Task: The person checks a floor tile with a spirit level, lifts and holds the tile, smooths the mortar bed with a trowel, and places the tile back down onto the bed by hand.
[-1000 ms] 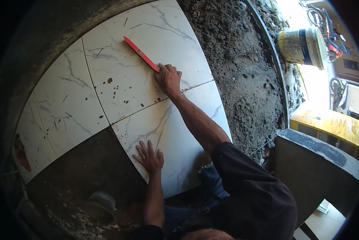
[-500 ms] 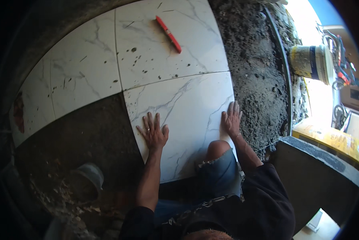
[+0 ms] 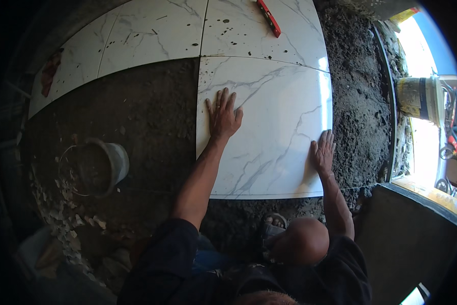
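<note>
- Marble-look tile (image 3: 269,137), white w/ grey veins, is lying flat right in front of the person, its far edge meeting a neighboring tile (image 3: 238,40).
- L hand (image 3: 224,118) is pressing flat near the tile's left edge, fingers spread, gripping nothing.
- R hand (image 3: 323,153) is resting along the right edge, fingers extended & close together, also not grasping anything.
- Grey bucket (image 3: 119,163) is sitting off to the left on the dark ground (image 3: 152,101), well apart from the tile. Wire handle (image 3: 60,165) is hanging out past the rim. Inside is showing as murky grey-brown, so can't tell what, if anything, it's holding.
- 2nd bucket (image 3: 409,95), pale/yellowish w/ a dark band, is appearing sideways at far right b/c of the fisheye, beyond the metal strip (image 3: 390,107). Contents aren't showing, so can't tell.
- Red level (image 3: 269,19) is lying on the neighboring tile, partly cut off by the fisheye rim. Dark blobs are dotting that tile too.
- Rough grey mortar (image 3: 360,117) is running along the right side, btw, between tile & strip.
- Person's bent knee (image 3: 307,241) is poking up just below the tile's near edge.
</note>
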`<state>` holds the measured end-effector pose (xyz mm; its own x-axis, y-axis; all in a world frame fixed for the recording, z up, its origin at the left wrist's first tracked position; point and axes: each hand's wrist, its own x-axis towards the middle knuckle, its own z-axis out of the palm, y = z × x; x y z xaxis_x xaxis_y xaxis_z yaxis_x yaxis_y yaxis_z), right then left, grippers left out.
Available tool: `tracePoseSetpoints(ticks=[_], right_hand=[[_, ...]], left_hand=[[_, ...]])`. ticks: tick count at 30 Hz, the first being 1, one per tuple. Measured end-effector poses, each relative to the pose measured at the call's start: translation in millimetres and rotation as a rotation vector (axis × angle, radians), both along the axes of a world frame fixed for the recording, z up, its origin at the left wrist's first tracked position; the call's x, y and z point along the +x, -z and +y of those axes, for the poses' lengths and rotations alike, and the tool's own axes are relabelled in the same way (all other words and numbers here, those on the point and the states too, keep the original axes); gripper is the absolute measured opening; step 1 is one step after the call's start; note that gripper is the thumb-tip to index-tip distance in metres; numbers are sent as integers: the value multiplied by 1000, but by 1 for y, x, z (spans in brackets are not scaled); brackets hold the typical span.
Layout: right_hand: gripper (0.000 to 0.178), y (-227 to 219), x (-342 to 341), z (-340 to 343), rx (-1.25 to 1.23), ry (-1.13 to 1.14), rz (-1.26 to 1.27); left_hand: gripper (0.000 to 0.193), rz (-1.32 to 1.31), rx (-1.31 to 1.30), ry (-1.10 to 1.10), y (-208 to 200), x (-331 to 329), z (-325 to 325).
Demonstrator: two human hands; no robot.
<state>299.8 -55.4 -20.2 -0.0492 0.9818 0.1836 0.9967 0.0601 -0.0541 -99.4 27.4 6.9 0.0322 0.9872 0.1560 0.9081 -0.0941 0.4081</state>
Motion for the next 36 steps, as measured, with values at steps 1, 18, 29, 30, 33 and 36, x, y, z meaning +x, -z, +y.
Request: tracePoseSetpoints(ticks=[1, 18, 29, 30, 33, 36], right_hand=[[71, -9, -15, -15, -160, 36, 49], [33, -57, -7, -175, -376, 365, 414], [44, -44, 25, -151, -379, 583, 619], [46, -43, 27, -147, -425, 631, 603], [49, -67, -4, -140, -484, 606, 513], [55, -62, 22, -143, -468, 642, 491]], left_hand=[[56, -1, 22, 11, 3, -12, -6], [44, -685, -468, -188, -2, -134, -254], [22, -694, -587, -341, 24, -98, -256], [19, -725, -680, -343, 31, -106, -250], [25, -724, -793, -364, 35, -129, -249], [37, -697, -807, -379, 13, -117, -239]])
